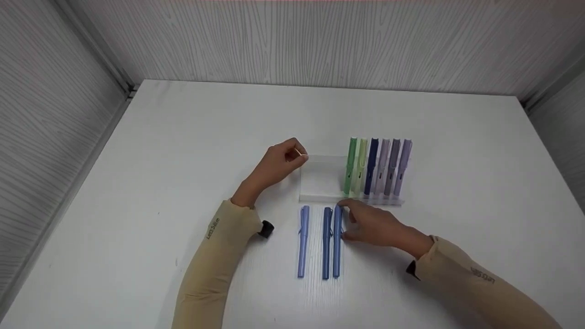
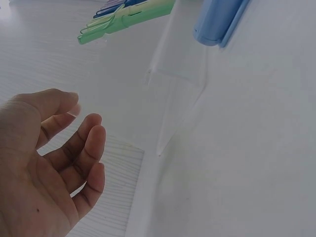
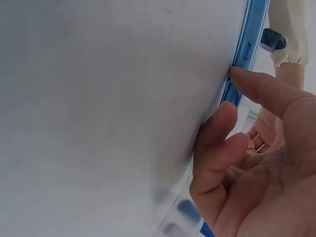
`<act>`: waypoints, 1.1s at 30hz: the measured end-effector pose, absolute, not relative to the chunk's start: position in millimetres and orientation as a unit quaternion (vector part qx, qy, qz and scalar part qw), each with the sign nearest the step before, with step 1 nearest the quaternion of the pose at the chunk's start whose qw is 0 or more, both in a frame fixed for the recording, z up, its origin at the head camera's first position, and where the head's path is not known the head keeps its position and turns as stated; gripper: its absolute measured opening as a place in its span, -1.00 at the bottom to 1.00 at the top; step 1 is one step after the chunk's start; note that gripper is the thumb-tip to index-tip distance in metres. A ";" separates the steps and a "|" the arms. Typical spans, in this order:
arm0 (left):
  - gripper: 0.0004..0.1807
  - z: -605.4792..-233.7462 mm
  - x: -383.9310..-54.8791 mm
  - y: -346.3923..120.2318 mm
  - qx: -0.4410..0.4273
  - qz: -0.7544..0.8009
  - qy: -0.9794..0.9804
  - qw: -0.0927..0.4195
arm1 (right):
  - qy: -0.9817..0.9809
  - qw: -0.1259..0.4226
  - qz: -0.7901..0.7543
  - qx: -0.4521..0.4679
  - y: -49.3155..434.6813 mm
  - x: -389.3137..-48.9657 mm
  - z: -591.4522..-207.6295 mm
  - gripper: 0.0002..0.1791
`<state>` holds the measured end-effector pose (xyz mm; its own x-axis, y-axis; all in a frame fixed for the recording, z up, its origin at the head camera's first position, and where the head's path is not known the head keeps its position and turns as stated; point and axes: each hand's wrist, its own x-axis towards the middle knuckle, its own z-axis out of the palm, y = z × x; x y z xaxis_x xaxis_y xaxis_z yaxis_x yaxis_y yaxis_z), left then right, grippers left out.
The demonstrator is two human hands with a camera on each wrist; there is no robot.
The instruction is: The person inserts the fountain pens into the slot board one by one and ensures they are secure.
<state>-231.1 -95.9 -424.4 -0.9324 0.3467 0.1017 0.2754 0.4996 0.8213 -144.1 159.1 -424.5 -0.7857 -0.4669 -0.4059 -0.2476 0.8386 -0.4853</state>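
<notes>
My left hand (image 1: 283, 160) is at the upper left corner of a clear pen stand (image 1: 315, 198), thumb and index finger pinching its edge. In the left wrist view the other fingers of this hand (image 2: 64, 158) are bent. My right hand (image 1: 374, 223) holds the rightmost blue pen (image 1: 337, 260) on the table, index finger at its upper end and thumb at its side. The right wrist view shows the thumb (image 3: 261, 91) against this blue pen (image 3: 254, 39). Next to it lies a darker blue pen (image 1: 326, 256), and further left a periwinkle pen (image 1: 302, 251).
Several capped pens lean side by side on the stand's right part, from a green pen (image 1: 351, 160) past a navy pen (image 1: 372, 160) to a lilac pen (image 1: 404, 160). The white table (image 1: 137, 183) is bordered by panel walls (image 1: 320, 45) at the back and sides.
</notes>
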 end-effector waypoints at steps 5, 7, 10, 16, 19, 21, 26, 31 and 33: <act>-0.80 -425.3 -232.2 -95.1 0.176 0.466 0.866 0.038 | 0.924 0.262 -0.203 -0.190 159.2 -142.8 -424.0 -0.23; -0.81 -425.4 -232.2 -94.9 0.175 0.467 0.866 0.041 | 0.924 0.258 -0.204 -0.193 159.6 -142.2 -424.3 -0.24; -0.81 -425.6 -232.4 -94.7 0.175 0.466 0.866 0.042 | 0.925 0.246 -0.208 -0.204 160.5 -140.4 -424.6 -0.24; -0.81 -424.6 -232.3 -95.8 0.178 0.470 0.863 0.047 | 0.926 0.208 -0.226 -0.221 164.7 -135.6 -423.3 -0.25; -0.82 -424.3 -231.7 -96.4 0.175 0.471 0.863 0.047 | 0.925 0.181 -0.237 -0.234 168.6 -133.7 -422.4 -0.25; -0.82 -424.5 -231.7 -96.6 0.172 0.469 0.865 0.046 | 0.924 0.161 -0.247 -0.245 171.8 -132.7 -422.3 -0.25; -0.81 -424.4 -231.7 -96.1 0.173 0.465 0.867 0.043 | 0.916 0.128 -0.282 -0.255 178.1 -132.2 -421.4 -0.23; -0.82 -423.9 -231.9 -95.5 0.172 0.467 0.866 0.041 | 0.902 0.118 -0.335 -0.245 181.3 -135.3 -416.1 -0.23; -0.81 -423.9 -232.2 -95.1 0.172 0.466 0.867 0.041 | 0.896 0.117 -0.355 -0.239 182.0 -136.9 -412.3 -0.24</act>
<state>-232.2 -95.1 -423.9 -0.9376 0.3363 0.0885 0.2595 0.5070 0.8219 -136.9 182.0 -412.3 -0.8580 -0.5121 -0.0405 -0.3455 0.6336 -0.6922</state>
